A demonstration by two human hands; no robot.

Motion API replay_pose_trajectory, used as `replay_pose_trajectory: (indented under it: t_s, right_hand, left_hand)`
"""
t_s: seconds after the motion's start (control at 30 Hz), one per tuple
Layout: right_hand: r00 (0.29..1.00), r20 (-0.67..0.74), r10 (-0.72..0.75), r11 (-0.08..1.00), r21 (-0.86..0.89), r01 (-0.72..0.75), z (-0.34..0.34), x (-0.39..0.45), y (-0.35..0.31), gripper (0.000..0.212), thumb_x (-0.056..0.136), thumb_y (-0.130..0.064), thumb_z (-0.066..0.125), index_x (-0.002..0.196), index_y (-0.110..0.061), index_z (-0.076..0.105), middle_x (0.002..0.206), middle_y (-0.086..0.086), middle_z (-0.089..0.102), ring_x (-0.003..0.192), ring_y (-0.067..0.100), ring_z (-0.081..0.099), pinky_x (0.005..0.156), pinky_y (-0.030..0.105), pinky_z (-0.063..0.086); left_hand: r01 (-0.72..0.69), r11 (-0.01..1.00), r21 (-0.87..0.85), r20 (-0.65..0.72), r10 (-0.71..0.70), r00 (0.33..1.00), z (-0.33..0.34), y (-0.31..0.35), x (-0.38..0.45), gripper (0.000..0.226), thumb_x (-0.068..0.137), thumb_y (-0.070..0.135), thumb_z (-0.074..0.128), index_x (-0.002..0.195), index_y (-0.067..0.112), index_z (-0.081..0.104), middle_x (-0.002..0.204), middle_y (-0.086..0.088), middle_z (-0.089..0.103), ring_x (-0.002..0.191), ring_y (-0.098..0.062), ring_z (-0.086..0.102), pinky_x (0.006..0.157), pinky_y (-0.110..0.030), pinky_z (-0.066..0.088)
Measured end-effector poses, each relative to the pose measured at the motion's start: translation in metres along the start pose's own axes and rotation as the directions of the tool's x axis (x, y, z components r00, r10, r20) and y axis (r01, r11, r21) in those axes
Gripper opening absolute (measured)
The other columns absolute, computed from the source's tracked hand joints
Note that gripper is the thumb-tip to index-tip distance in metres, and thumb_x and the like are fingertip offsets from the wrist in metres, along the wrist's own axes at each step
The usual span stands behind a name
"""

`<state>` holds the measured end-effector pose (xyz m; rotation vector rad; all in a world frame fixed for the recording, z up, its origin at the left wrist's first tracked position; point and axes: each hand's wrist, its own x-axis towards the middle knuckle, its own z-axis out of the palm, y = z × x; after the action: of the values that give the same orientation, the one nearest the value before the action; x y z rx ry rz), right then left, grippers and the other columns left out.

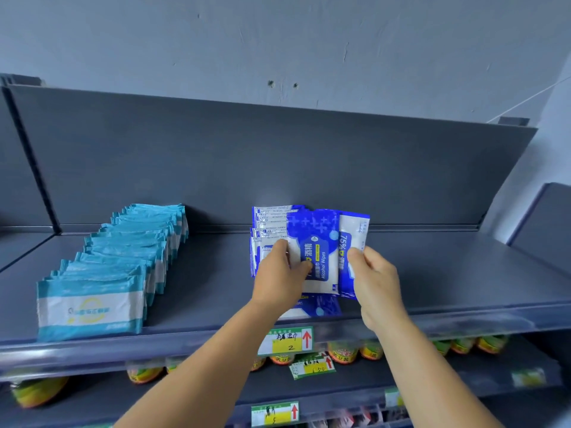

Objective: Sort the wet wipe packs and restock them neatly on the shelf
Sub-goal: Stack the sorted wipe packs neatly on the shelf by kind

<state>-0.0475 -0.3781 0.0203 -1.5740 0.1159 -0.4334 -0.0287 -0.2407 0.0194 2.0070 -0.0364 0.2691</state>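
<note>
Standing upright on the shelf (432,273), the blue packs (272,223) form a row running back toward the rear panel, and the front pack (318,251) is the one both hands bear on. Its long axis is vertical, label facing out. The left hand (282,273) has its grip on that pack's left edge, thumb across the face and fingers behind. The right hand (375,279) pinches a second pack (352,242), held on end just right of the front one, overlapping its edge. That pack lies nearest the right hand, so I judge it goes in at the row's front. One more blue pack (321,307) lies flat below the hands. The packs are glossy blue-and-white film, soft-looking. A teal row (123,261) stands well apart to the left.
</note>
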Motion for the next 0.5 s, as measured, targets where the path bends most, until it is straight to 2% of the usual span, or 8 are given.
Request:
replay_pose_trajectory:
  t_s: [0.1,0.2,0.27,0.4,0.5]
  right_hand:
    - [0.992,-0.120,-0.028,0.998,0.044,0.034,-0.009,-0.002,-0.004,0.018,0.096,-0.020,0.052,0.081,-0.017,0.062,0.078,-0.006,0.072,0.067,0.005,0.068,0.055,0.021,0.051]
    - [0.986,-0.160,-0.035,0.996,0.076,0.047,-0.014,-0.003,-0.011,0.018,0.096,-0.017,0.052,0.083,-0.019,0.064,0.080,-0.008,0.072,0.065,0.000,0.067,0.052,0.015,0.049]
    - [0.988,-0.151,-0.015,0.994,0.102,0.031,-0.014,-0.003,-0.013,0.017,0.095,-0.016,0.053,0.083,-0.018,0.065,0.079,-0.007,0.072,0.066,0.001,0.067,0.054,0.019,0.051]
    - [0.992,-0.096,0.083,0.971,0.233,-0.058,-0.006,-0.002,-0.016,0.011,0.093,-0.011,0.056,0.084,-0.012,0.062,0.082,0.002,0.071,0.066,0.009,0.067,0.056,0.024,0.051]
    - [0.972,-0.021,0.235,0.874,0.443,-0.202,0.003,-0.003,-0.018,0.004,0.094,-0.007,0.055,0.091,-0.009,0.058,0.093,0.008,0.068,0.076,0.013,0.066,0.075,0.030,0.055]
  left_hand:
    - [0.037,0.999,0.014,-0.052,-0.036,0.998,-0.015,-0.005,0.001,0.020,0.089,0.020,0.056,0.079,0.013,0.040,0.077,0.004,0.056,0.063,-0.013,0.051,0.051,-0.027,0.041]
    - [0.080,0.996,0.027,-0.070,-0.078,0.995,-0.030,-0.010,0.003,0.015,0.089,0.020,0.054,0.091,0.006,0.050,0.084,-0.001,0.062,0.081,-0.028,0.064,0.066,-0.038,0.052]
    - [0.085,0.996,0.027,-0.044,-0.083,0.996,-0.036,-0.012,0.002,0.015,0.091,0.020,0.054,0.097,0.006,0.051,0.085,0.002,0.063,0.082,-0.025,0.066,0.068,-0.038,0.054]
    - [0.043,0.998,0.036,0.012,-0.044,0.999,-0.040,-0.017,-0.002,0.010,0.093,0.020,0.054,0.097,0.012,0.050,0.095,0.001,0.064,0.074,-0.010,0.064,0.055,-0.023,0.052]
    - [0.060,0.997,-0.049,0.030,-0.059,0.998,-0.040,-0.021,-0.006,0.007,0.095,0.020,0.053,0.092,0.016,0.048,0.098,0.002,0.065,0.083,-0.014,0.067,0.065,-0.032,0.056]
